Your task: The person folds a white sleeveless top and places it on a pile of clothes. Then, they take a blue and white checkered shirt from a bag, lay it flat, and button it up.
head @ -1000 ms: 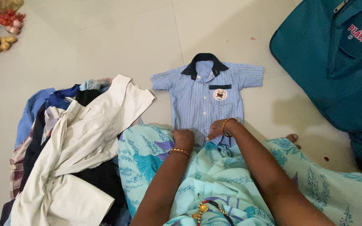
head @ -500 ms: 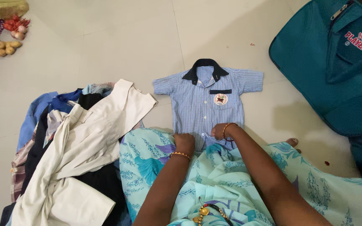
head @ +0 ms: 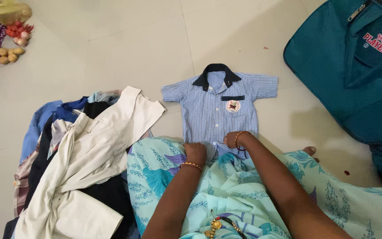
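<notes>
A small blue checked shirt (head: 213, 110) with a dark collar and a round chest badge lies flat, front up, on the pale tiled floor (head: 133, 48). My left hand (head: 195, 152) rests closed on the shirt's bottom hem at its left side. My right hand (head: 231, 139) grips the hem near the button line, fingers curled into the cloth. Both wrists wear gold bangles. My lap is covered by light green floral cloth (head: 244, 190), which hides the hem's lowest edge.
A heap of clothes (head: 76, 155) with a cream garment on top lies at my left. A large teal bag (head: 354, 66) fills the right side. Potatoes, onions and red chillies (head: 12, 42) sit at the far left corner. A toe (head: 308, 150) shows at right.
Both hands stay at the shirt's hem; the right hand's fingers have curled in tighter. The view has tilted slightly, so everything sits a little lower in the frame.
</notes>
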